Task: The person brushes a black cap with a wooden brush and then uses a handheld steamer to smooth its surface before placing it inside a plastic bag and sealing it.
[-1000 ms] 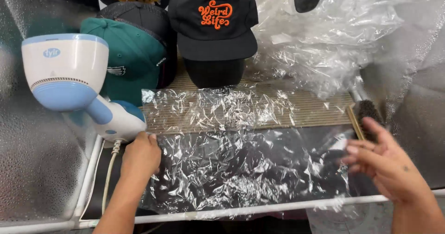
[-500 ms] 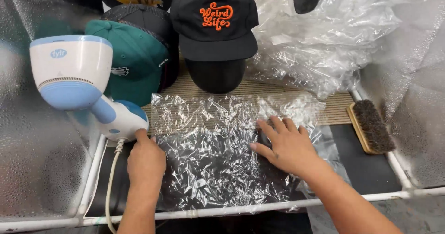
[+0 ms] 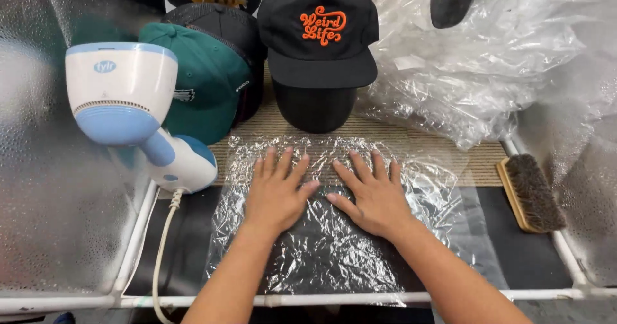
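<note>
Plastic sheet (image 3: 334,234), crinkled clear film at lower centre of frame, lies flat under left hand (image 3: 277,192) and right hand (image 3: 369,195), both spread palm-down, pinching nothing; likely featherlight, limp, slippery, tear-prone, so take it by an edge or corner.

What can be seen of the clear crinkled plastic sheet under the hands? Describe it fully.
The clear crinkled plastic sheet is thin, glossy and see-through, creased all over with bright glints. It lies flat and roughly rectangular, its far part on the tan ribbed mat, its near part on the black surface, its near edge at the white tube rail. The left hand and right hand press on it, palms down, fingers spread.
</note>
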